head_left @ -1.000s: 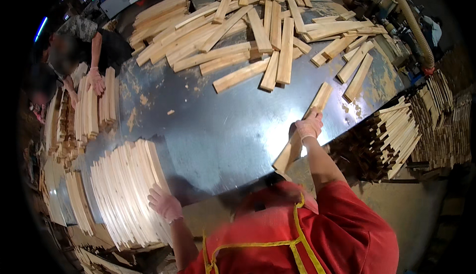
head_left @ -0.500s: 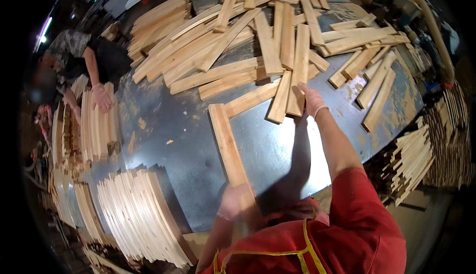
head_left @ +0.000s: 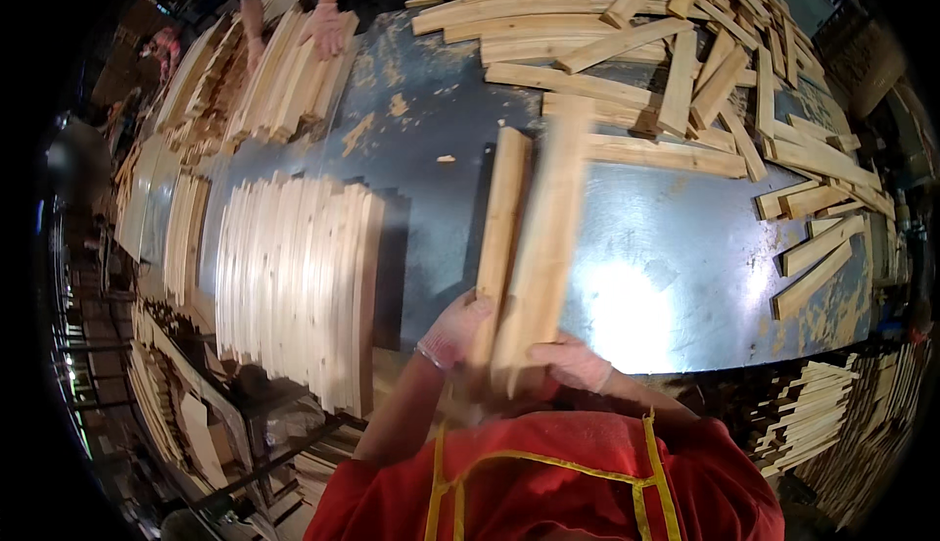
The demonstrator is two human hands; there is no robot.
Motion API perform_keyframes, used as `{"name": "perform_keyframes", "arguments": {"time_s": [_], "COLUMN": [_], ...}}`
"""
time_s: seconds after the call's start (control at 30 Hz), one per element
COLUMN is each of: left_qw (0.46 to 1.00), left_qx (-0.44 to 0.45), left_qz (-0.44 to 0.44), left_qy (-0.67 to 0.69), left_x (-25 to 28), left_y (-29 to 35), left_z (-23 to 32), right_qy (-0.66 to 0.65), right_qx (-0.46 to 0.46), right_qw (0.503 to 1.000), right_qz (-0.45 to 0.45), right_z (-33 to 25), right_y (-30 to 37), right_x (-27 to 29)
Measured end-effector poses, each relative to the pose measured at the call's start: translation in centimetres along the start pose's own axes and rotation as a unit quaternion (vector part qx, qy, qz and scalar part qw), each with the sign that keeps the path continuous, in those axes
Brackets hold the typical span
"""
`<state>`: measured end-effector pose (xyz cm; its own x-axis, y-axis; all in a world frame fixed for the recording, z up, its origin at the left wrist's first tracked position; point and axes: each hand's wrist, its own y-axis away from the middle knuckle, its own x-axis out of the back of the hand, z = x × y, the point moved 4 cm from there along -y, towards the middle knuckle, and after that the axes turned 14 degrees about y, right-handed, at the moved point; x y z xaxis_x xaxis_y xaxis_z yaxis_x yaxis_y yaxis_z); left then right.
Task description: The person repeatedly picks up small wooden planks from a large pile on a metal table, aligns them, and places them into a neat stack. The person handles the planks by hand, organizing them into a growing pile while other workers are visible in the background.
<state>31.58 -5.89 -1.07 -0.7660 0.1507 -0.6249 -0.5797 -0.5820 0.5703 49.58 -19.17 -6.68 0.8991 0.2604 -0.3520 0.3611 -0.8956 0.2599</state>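
Two boards up at the near edge of the desk [head_left: 431, 247], one to each hand! The left hand [head_left: 456, 329] has its fingers closed round the near part of the left board [head_left: 502, 223], thumb up along the wood. Over on the right, the right hand [head_left: 571, 361] pinches the right board [head_left: 546, 237] low down by its near end, thumb side across the face; the fingers underneath are hidden, so I can't tell how they lie.

And look at the line of them: both long axes run near to far, near ends close in by the red apron [head_left: 548, 453], far ends pointing out over the desk and leaning a touch right. The right board leans a shade more, and it's blurred, so whether it touches its neighbour I can't say. Gripped by the near ends, it seems, because that's the reach that suits the body, and it leaves the lengths free to sit side by side.

To the left, a tight row of boards [head_left: 294, 267] stands packed on the desk, pointing near to far as well, presumably lined up that way to keep them square and easy to count. Far right, what a contrast: a loose pile [head_left: 676, 81] with boards crossing every which way, looking simply tipped down. And far left, a co-worker's hand [head_left: 328, 30] rests, fingers spread, on another bundle of boards [head_left: 294, 81].
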Motion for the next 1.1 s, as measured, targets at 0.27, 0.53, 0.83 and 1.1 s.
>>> {"name": "perform_keyframes", "arguments": {"time_s": [0.27,0.53,0.83,1.1], "left_qw": [0.878,0.523,0.497,0.621], "left_qx": [-0.071,-0.159,-0.054,-0.203], "left_qz": [0.154,0.370,0.420,0.262], "left_qy": [-0.448,-0.751,-0.757,-0.711], "left_x": [6.8,11.0,12.8,-0.7], "left_y": [5.9,11.3,11.5,0.5], "left_z": [2.2,3.0,4.3,6.2], "right_qy": [0.320,0.364,-0.210,-0.245], "right_qx": [-0.220,-0.115,0.085,0.170], "right_qw": [0.919,0.924,0.935,0.859], "right_qz": [-0.062,0.025,0.274,0.416], "right_z": [-4.0,0.6,-11.3,-19.0], "right_y": [-10.8,-23.6,-20.0,-12.2], "right_x": [-4.8,-13.9,9.8,32.4]}}
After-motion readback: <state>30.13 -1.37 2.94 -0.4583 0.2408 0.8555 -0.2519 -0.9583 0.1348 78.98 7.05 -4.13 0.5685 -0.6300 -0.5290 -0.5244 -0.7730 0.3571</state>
